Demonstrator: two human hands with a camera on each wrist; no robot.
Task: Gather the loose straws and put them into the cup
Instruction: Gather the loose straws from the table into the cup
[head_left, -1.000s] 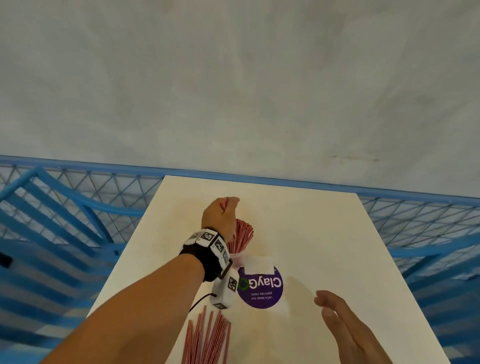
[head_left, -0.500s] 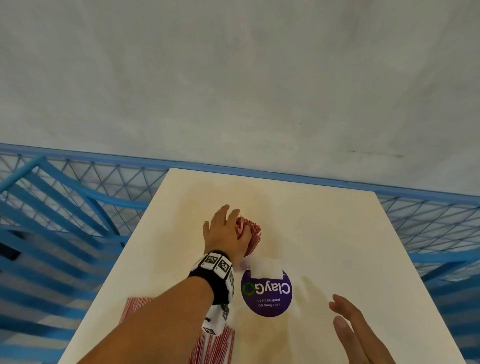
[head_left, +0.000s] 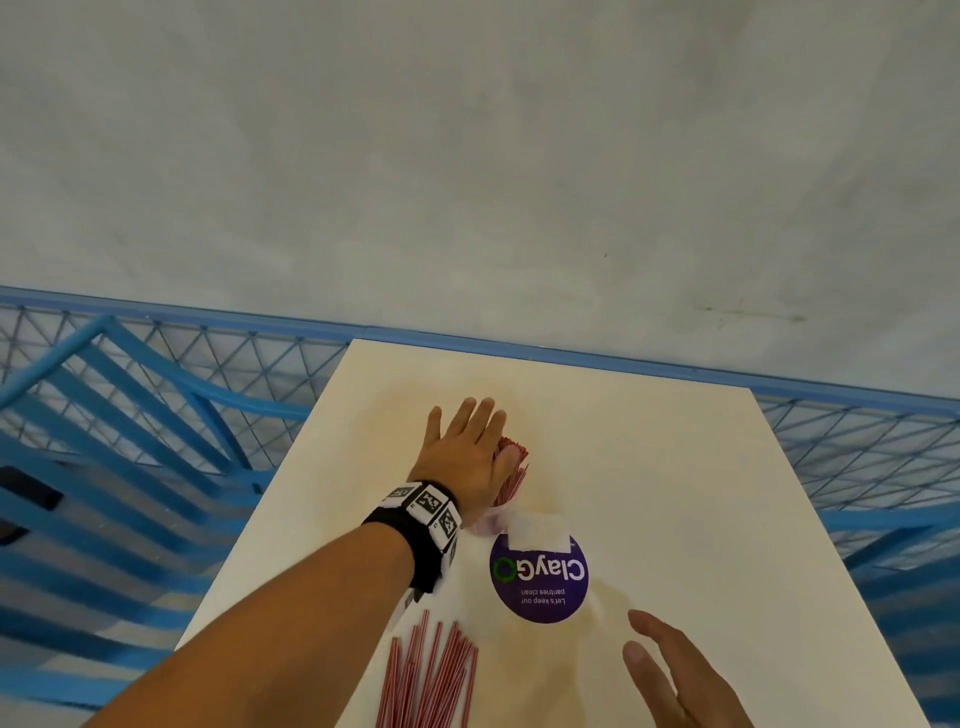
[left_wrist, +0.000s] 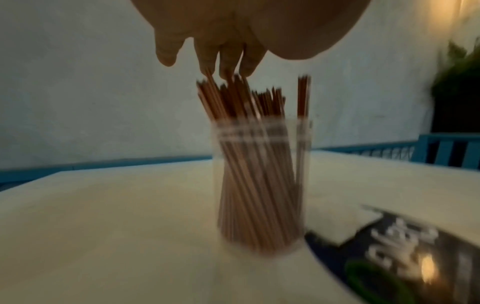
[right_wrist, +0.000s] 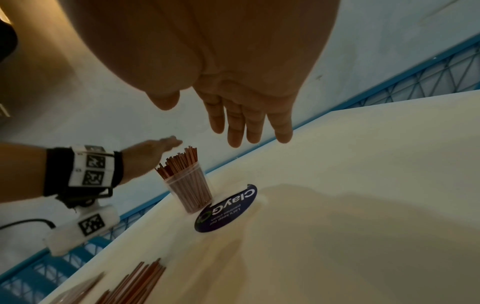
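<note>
A clear plastic cup (left_wrist: 262, 185) (right_wrist: 191, 189) full of red-and-white straws (head_left: 511, 470) stands on the white table (head_left: 675, 493). My left hand (head_left: 467, 452) is flat above it, fingers straight, and its fingertips (left_wrist: 228, 67) touch the straw tops. Loose straws (head_left: 431, 675) (right_wrist: 137, 283) lie in a fan at the near table edge, below my left wrist. My right hand (head_left: 670, 670) hovers open over the near right of the table and holds nothing.
A round purple ClayGo sticker (head_left: 540, 574) with a white label sits just near the cup. Blue mesh railing (head_left: 156, 364) runs along the table's left, far and right sides. A grey wall rises behind.
My left hand went from pinching straws above the cup to lying flat with straight fingers on the straw tops. The right hand has stayed open at the near right.
</note>
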